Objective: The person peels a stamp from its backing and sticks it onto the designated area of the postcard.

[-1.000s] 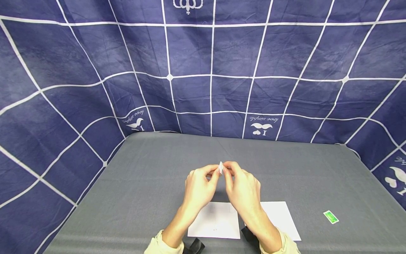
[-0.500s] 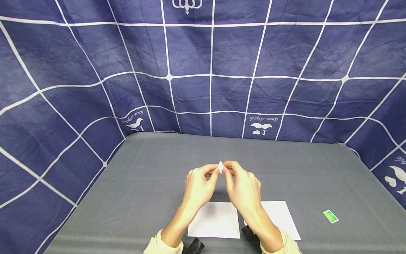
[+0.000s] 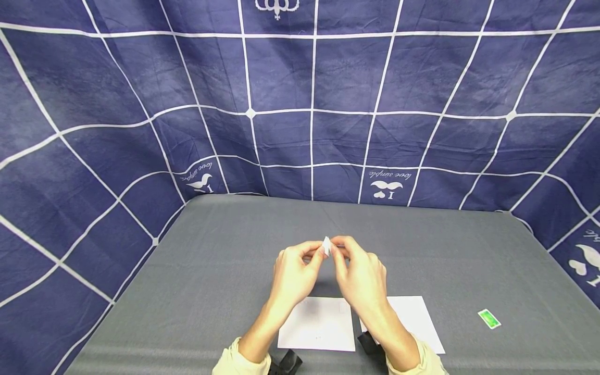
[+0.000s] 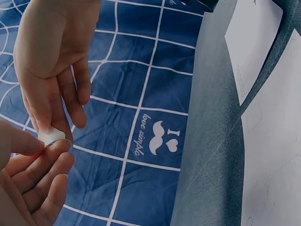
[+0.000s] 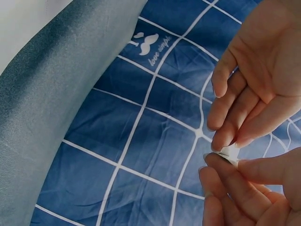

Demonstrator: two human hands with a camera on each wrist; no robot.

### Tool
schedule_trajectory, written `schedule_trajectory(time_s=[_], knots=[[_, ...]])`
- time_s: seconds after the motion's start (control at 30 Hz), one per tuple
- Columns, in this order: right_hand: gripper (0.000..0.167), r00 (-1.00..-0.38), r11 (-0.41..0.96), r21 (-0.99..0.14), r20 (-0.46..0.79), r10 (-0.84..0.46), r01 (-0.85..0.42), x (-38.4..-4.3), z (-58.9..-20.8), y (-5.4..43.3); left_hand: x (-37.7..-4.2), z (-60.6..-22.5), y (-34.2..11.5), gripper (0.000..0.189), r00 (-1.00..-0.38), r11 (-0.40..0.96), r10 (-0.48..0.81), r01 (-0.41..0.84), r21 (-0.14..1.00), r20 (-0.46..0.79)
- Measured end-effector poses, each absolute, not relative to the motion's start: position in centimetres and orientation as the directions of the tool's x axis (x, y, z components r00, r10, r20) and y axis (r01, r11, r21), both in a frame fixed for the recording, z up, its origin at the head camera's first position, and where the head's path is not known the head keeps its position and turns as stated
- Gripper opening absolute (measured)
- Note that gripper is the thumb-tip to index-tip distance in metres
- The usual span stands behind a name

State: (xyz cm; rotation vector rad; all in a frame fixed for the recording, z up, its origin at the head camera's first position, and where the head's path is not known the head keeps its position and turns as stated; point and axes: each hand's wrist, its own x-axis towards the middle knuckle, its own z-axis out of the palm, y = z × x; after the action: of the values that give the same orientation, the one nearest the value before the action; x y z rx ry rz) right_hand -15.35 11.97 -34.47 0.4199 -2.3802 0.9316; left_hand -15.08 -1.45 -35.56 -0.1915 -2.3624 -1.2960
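Observation:
Both hands meet over the grey table, raised in front of the person. My left hand (image 3: 296, 271) pinches a small white piece of paper (image 3: 326, 246) between thumb and fingertips. From the other side my right hand (image 3: 363, 276) pinches the same piece. It looks bent into a peak, its face turned to the head view plain white. In the left wrist view the paper (image 4: 51, 136) shows between the two sets of fingertips; in the right wrist view the fingers cover most of it. Two white envelopes lie below, one left (image 3: 319, 333), one right (image 3: 417, 317), partly behind the right forearm.
A small green stamp-like piece with a white border (image 3: 489, 319) lies on the table to the right. Grey cloth covers the table (image 3: 225, 234). A blue curtain with white grid lines (image 3: 347, 73) hangs behind and at both sides.
The hands hold nearly the same place. Between their fingertips the white paper has turned slightly and now shows a more split, peaked top.

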Motion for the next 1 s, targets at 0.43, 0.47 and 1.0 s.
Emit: schedule_trajectory(time_s=[0.43, 0.47, 1.0], knots=[[0.010, -0.843, 0.690, -0.581, 0.532, -0.078, -0.431, -15.36, -34.05, 12.18, -15.09, -35.40, -1.33, 0.012, -0.905, 0.481, -0.090, 0.326, 0.814, 0.415], [0.010, -0.843, 0.689, -0.582, 0.532, -0.079, -0.432, -15.36, -34.04, 12.18, -15.10, -35.43, -1.33, 0.012, -0.905, 0.478, -0.088, 0.329, 0.815, 0.417], [0.010, -0.844, 0.679, -0.588, 0.529, -0.088, -0.439, -15.46, -34.03, 12.30, -15.23, -35.57, -1.46, 0.013, -0.905, 0.441, -0.080, 0.343, 0.829, 0.417]])
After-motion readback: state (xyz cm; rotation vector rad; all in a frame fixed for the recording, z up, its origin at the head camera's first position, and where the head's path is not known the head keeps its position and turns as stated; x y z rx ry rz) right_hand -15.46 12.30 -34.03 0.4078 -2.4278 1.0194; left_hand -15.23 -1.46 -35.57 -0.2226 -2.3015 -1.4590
